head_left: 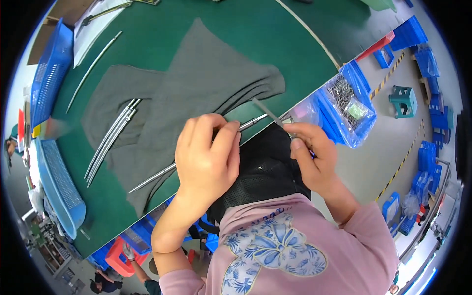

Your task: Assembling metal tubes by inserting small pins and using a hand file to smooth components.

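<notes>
My left hand [205,157] is closed around a slim silver metal rod [153,178]. One end of the rod points to the lower left over a grey cloth [201,64], and the other comes out past my fingertips toward my right hand [314,155]. Between thumb and fingers, that right hand pinches a thin flat grey file-like strip [267,111]. The strip slants up to the left, near the rod's right end; whether they touch I cannot tell. Several more silver rods [112,141] lie side by side on the cloth, left of my hands.
Beneath the cloth is a green table [305,54]. A single curved rod [93,69] lies farther left. Blue baskets [60,184] line the left edge. At the right edge, a blue bin [322,105] holds small metal parts in plastic. A green stool [404,102] stands on the floor.
</notes>
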### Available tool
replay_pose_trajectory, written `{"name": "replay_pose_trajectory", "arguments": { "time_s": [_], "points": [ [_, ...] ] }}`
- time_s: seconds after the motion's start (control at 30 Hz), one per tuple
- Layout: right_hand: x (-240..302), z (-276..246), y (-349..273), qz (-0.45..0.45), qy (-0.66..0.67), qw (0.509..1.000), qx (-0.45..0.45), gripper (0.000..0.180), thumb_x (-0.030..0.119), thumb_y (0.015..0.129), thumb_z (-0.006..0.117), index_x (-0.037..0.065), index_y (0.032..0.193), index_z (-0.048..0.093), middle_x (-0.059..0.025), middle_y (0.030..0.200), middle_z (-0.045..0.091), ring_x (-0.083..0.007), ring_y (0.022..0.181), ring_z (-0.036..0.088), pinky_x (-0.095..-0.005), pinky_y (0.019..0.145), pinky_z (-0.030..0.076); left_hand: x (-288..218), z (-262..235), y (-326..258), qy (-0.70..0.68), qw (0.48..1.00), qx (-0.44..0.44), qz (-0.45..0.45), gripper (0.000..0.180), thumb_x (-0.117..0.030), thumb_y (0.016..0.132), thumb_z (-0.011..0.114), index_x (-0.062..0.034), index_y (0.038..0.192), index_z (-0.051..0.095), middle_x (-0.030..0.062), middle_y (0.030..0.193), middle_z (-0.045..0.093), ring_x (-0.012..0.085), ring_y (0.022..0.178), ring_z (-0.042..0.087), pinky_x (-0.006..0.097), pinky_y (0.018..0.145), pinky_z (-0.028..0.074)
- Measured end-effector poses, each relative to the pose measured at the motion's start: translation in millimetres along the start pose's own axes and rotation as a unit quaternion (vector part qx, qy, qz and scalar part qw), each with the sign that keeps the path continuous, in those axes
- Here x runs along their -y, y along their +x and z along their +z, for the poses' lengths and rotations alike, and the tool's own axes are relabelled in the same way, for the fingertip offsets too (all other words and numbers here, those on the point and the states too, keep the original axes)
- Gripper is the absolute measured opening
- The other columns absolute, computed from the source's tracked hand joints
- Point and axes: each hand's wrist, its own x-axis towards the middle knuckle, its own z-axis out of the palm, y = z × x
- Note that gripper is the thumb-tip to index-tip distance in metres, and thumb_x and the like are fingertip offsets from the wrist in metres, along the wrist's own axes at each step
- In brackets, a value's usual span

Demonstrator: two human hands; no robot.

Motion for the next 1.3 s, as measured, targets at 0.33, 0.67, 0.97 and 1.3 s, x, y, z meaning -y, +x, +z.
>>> {"name": "replay_pose_trajectory", "arguments": {
  "time_s": [0.33, 0.67, 0.97, 1.3],
  "points": [
    [2.4, 1.3, 31.5, 0.047, -0.040, 0.998, -0.011, 0.026, -0.003, 0.088, 0.054, 0.004, 0.113, 0.060, -0.0018, 0.060, 0.047, -0.0072, 0.051, 0.040, -0.0251, 0.049, 0.031, 11.2, -2.6, 19.6, -0.008, 0.999, 0.010, 0.031, 0.019, -0.006, 0.071, 0.069, -0.0043, 0.089, 0.068, 0.0048, 0.095, 0.064, 0.0243, 0.080, 0.057, 0.036, 0.068, 0.044],
    [11.5, -1.7, 42.6, 0.026, -0.078, 0.996, -0.020, 0.025, -0.003, 0.088, 0.055, 0.004, 0.111, 0.061, -0.0002, 0.058, 0.045, -0.0064, 0.051, 0.038, -0.0242, 0.048, 0.030, 24.6, -21.3, 17.7, 0.257, 0.960, 0.053, -0.094, 0.042, -0.030, 0.088, 0.058, 0.0014, 0.116, 0.062, 0.0187, 0.130, 0.054, 0.0368, 0.116, 0.050, 0.046, 0.098, 0.036],
    [13.4, 6.1, 2.4, -0.012, -0.046, 0.999, 0.012, 0.029, -0.005, 0.088, 0.052, 0.002, 0.115, 0.061, -0.0108, 0.093, 0.064, -0.0120, 0.064, 0.054, -0.0235, 0.057, 0.042, 1.2, 1.3, 2.4, -0.073, 0.997, -0.021, -0.027, 0.022, -0.002, 0.065, 0.075, -0.0040, 0.085, 0.067, 0.0068, 0.085, 0.060, 0.0254, 0.077, 0.058, 0.034, 0.065, 0.046],
    [6.1, 19.3, -7.5, -0.016, -0.048, 0.999, -0.016, 0.030, -0.007, 0.086, 0.054, 0.000, 0.114, 0.061, -0.0109, 0.100, 0.067, -0.0109, 0.058, 0.055, -0.0225, 0.052, 0.042, 3.4, 3.9, 1.2, -0.034, 0.999, -0.011, -0.006, 0.020, -0.002, 0.066, 0.074, -0.0032, 0.085, 0.067, 0.0054, 0.076, 0.054, 0.0228, 0.066, 0.051, 0.034, 0.057, 0.043]
  ]
}}
